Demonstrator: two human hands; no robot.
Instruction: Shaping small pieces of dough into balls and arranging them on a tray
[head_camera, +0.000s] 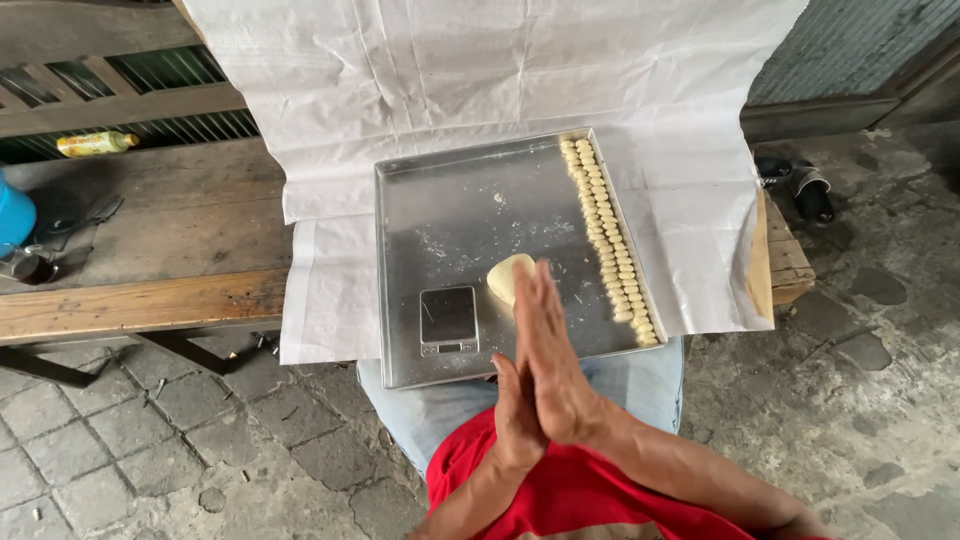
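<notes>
- I see my right hand (550, 360) and left hand (518, 415) pressed flat together, palm to palm, above the near edge of the metal tray (450, 200); the right one lies on top and reaches further forward.
- The fingers (535, 300) of both hands are straight and held together, not curled. Whether a bit of dough sits between the palms I cannot tell, since the palms hide it.
- The dough lump (503, 275), pale yellow and rounded, rests on the tray just ahead of my fingertips and slightly to their left, partly covered by them. It is the thing nearest my hands, and the right hand is the closer one.
- My hands' long axis points away from me, roughly in line with the lump.
- A small digital scale (448, 318) sits on the tray just left of my hands.
- Along the tray's right wall runs a double row of small dough pieces (607, 240), its long axis running from the far edge towards me.
- The tray lies on white paper (420, 80) spread over a wooden desk (150, 240).
</notes>
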